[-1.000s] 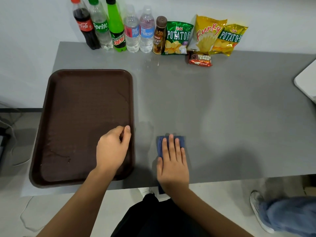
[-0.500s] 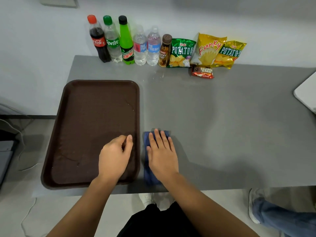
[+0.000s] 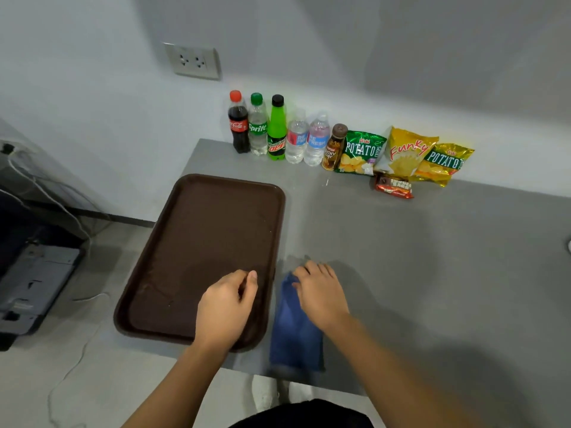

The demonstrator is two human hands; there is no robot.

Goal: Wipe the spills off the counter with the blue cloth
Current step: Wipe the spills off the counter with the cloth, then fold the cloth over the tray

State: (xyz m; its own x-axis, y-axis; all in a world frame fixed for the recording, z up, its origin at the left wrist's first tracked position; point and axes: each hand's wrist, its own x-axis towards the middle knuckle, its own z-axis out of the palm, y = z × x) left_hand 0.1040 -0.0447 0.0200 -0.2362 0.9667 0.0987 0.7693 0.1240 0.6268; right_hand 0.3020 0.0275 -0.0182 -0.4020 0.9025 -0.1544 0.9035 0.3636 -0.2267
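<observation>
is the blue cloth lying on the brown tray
No, the blue cloth lies on the grey counter just right of the brown tray, under the right hand.

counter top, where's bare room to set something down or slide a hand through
The grey counter is bare right of the blue cloth, up to the snack bags. The brown plastic tray is bare inside. Crowded: the bottle row along the wall, and the near edge around both hands.

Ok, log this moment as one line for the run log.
step: wiping counter | right hand: on blue cloth beside tray | left hand: resting on brown tray | bottles, snacks: along wall
</observation>
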